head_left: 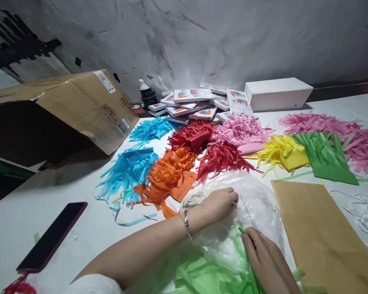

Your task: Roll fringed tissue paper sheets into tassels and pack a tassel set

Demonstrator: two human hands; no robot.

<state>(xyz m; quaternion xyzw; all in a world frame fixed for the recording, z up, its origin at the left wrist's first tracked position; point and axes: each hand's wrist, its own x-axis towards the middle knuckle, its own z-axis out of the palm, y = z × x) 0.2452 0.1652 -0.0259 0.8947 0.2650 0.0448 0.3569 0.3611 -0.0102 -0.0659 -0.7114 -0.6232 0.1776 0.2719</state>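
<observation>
Left hand (219, 202) clenched on plastic bag (257, 200) | right hand (263, 257) pinching green fringe (202, 273) under bag

We find the box (64, 110) upper left, phone (52, 237) lower left, booklets (196, 102) behind the fringe bundles (171, 171), plastic bag (254, 200) before them

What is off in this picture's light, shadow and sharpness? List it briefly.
Head view: soft, even light; deep shadow under the cardboard box; pale glare on the plastic bag by the left hand; the wide-angle lens stretches the table towards the corners.
</observation>
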